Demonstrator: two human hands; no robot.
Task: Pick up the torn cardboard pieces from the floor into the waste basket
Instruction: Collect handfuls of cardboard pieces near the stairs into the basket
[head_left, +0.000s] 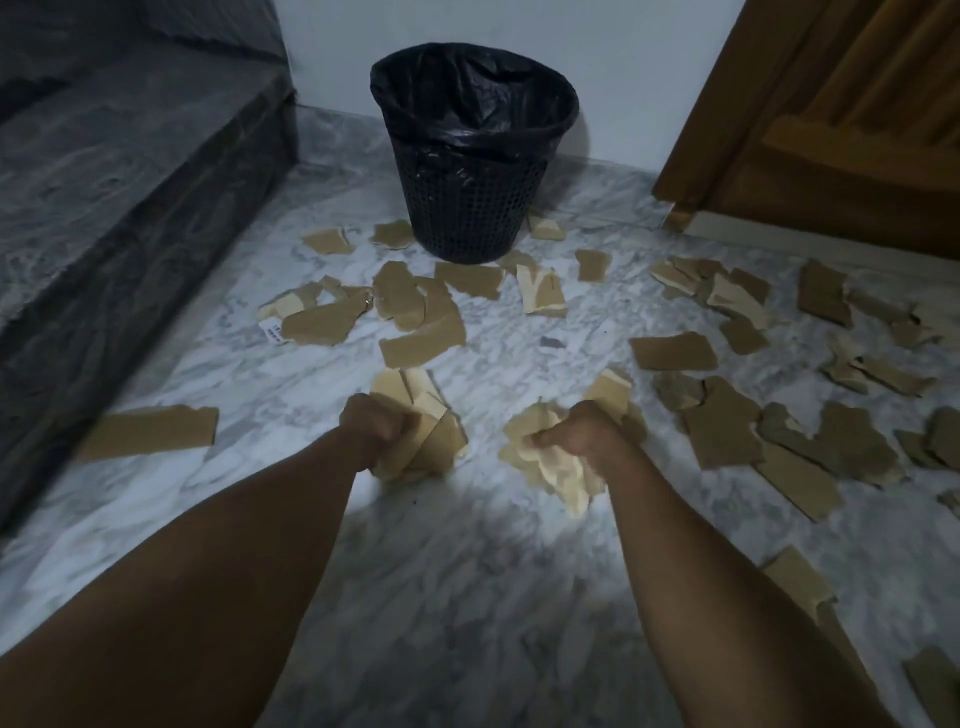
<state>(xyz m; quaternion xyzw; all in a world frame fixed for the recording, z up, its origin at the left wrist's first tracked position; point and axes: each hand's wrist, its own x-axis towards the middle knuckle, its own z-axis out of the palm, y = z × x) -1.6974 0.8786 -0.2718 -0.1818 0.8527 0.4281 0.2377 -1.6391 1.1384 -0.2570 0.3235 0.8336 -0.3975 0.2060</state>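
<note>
The left hand (376, 431) and right hand (582, 434) each squeeze one bunch of torn cardboard pieces (436, 441), in front of the one black waste basket (467, 208). Dozens of loose pieces (423, 340) lie around it on the floor (467, 597).

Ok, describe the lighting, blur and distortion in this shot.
Head view: dim room, bright pool on the floor mid-frame; the cardboard pieces that the left hand and right hand grip look washed pale; forearms slightly blurred; wide-angle bends the edges.

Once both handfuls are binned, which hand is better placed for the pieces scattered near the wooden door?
The right hand: the scattered pieces lie on its side; the left hand would have to cross over.
</note>
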